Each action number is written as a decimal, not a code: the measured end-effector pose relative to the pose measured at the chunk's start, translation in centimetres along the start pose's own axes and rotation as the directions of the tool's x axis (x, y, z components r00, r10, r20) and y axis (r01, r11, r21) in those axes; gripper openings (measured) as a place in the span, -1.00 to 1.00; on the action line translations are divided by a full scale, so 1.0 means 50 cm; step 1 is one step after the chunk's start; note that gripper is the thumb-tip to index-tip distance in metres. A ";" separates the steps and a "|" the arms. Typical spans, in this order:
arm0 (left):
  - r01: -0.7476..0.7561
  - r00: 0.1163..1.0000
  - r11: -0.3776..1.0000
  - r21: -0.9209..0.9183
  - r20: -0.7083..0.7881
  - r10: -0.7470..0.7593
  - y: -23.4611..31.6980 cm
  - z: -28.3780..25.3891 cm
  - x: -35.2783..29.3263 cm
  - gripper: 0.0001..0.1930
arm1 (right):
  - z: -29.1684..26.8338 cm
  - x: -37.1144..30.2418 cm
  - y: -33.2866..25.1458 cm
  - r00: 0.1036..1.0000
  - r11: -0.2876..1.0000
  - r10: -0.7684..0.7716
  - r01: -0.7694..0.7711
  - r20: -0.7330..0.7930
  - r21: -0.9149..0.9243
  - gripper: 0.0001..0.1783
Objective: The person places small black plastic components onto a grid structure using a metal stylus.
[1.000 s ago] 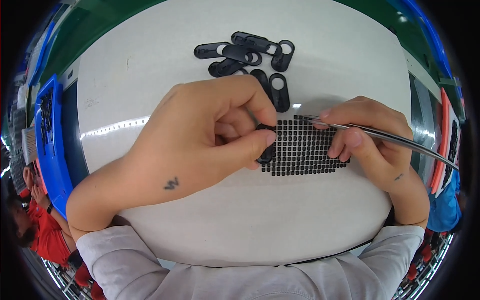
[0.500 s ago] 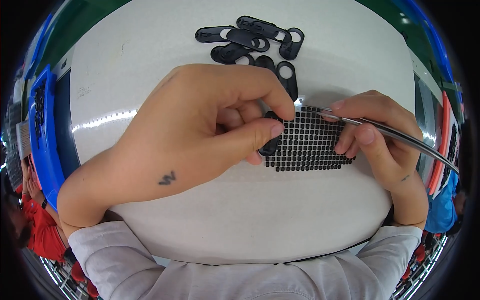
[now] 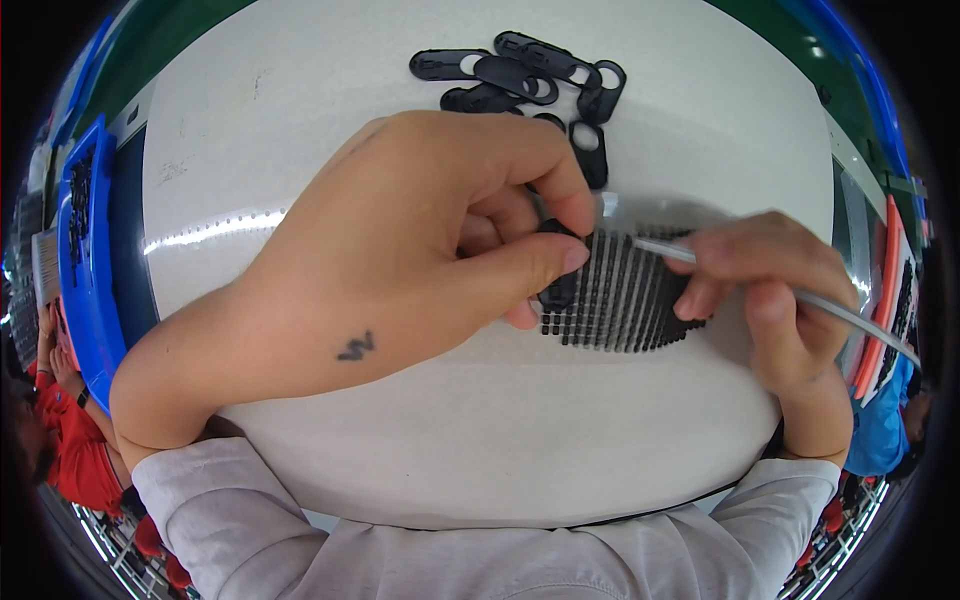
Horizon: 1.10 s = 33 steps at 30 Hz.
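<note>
Between the thumb and fingers of my left hand point(image 3: 430, 230) is a dark, rounded plastic part point(image 3: 558, 290), mostly covered by the hand. My right hand point(image 3: 785, 285) is closed round metal tweezers point(image 3: 668, 250), whose tips point left over a sheet of small black square pads point(image 3: 620, 310). The pads sit in tight rows right beside the part in my left hand. Motion blurs the right hand, the tweezers and the sheet; whether a pad is between the tips I cannot tell.
Several black oblong plastic covers point(image 3: 515, 75) with round holes lie in a loose heap at the far middle of the white table point(image 3: 450, 450). A blue bin point(image 3: 95, 270) stands at the left edge, a red-rimmed tray point(image 3: 878, 300) at the right. Other people sit at both sides.
My right hand and the tweezer tips have moved nearer to me over the sheet. My left hand, still gripping the dark part, appears slightly farther right, as does the heap.
</note>
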<state>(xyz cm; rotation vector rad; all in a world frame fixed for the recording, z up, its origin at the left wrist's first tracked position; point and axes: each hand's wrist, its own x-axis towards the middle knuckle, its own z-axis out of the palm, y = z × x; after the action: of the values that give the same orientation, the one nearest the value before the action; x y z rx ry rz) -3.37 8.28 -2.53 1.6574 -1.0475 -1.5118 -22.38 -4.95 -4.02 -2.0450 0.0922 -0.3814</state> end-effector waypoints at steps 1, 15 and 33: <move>-0.001 1.000 1.000 -0.006 -0.004 0.001 0.000 0.001 0.000 -0.89 | -0.001 0.002 0.002 0.989 0.989 -0.131 0.135 0.071 -0.065 -0.68; -0.076 0.996 0.996 0.056 -0.046 0.079 -0.006 0.012 0.010 -0.91 | 0.035 -0.003 -0.005 0.978 0.978 -0.191 0.197 0.090 -0.062 -0.78; -0.110 0.993 0.991 0.077 -0.022 0.112 -0.007 0.009 0.010 -0.91 | 0.037 0.001 -0.006 0.960 0.947 -0.257 0.274 0.113 -0.168 -0.80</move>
<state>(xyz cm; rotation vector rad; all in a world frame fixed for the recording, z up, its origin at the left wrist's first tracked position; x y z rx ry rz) -3.77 8.02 -3.10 1.6371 -1.1764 -1.3904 -21.79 -3.26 -4.58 -2.2600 -0.2145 -0.4610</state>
